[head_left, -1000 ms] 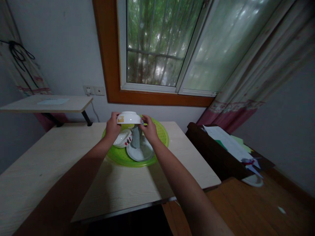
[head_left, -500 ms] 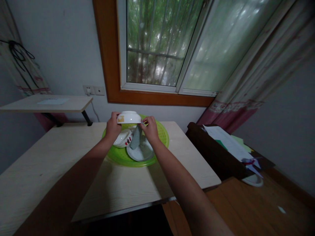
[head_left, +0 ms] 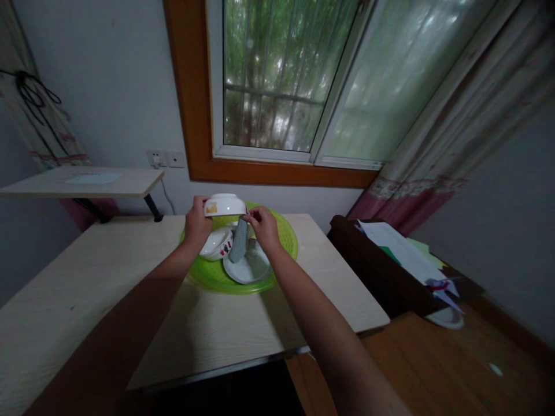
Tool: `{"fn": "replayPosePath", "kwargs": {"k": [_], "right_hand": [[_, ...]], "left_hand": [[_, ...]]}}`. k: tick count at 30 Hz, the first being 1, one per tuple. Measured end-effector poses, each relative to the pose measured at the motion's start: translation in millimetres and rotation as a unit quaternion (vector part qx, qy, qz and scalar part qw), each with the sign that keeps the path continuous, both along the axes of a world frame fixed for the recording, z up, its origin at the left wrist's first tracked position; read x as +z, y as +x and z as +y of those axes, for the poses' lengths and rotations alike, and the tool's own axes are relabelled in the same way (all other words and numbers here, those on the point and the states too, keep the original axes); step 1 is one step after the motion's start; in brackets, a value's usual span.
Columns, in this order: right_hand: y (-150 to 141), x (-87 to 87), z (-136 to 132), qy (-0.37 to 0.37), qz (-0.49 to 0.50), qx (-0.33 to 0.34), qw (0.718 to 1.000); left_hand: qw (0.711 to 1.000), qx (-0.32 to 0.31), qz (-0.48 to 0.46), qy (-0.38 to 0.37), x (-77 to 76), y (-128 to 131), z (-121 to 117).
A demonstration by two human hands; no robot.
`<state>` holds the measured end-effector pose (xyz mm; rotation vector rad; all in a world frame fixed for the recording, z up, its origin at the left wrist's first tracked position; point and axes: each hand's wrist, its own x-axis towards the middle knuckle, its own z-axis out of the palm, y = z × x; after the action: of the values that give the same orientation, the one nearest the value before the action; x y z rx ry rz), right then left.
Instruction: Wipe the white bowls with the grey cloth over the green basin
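Observation:
A white bowl (head_left: 226, 204) with a small yellow-brown print is held upside down above a green plastic basket (head_left: 288, 234). My left hand (head_left: 198, 225) grips the bowl's left side, fingers closed round its edge. At the right rim my right hand (head_left: 265, 227) pinches a grey-green checked cloth (head_left: 239, 242), which hangs down below the bowl. Under the cloth, a white plate (head_left: 250, 270) lies in the basket. To its left sits a second white bowl (head_left: 216, 243) with red and black figures, tilted.
The basket stands on a pale wooden table (head_left: 212, 329) before a barred window (head_left: 277, 86). A small raised shelf (head_left: 82, 180) is at the left. A dark brown piece of furniture (head_left: 377, 277) bearing papers (head_left: 396, 254) stands at the right.
The upside-down bowl has shifted slightly left with my left hand. My right hand has moved a little left along the rim, still with the cloth.

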<state>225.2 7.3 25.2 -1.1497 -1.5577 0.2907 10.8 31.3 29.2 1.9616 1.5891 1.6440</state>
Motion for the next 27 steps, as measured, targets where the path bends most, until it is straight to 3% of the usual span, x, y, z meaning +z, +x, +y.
{"fn": "replayPosePath", "kwargs": {"k": [7, 14, 27], "right_hand": [[-1, 7.4, -9, 0.062, 0.022, 0.011, 0.998], [-2, 14.8, -18, 0.13, 0.025, 0.021, 0.991], [-4, 8.7, -12, 0.144, -0.135, 0.069, 0.978]], "left_hand": [[0.999, 0.03, 0.005, -0.02, 3.6, 0, -2], [0.996, 0.01, 0.069, -0.048, -0.4, 3, 0], [0.996, 0.009, 0.063, -0.058, -2.5, 1, 4]]}}
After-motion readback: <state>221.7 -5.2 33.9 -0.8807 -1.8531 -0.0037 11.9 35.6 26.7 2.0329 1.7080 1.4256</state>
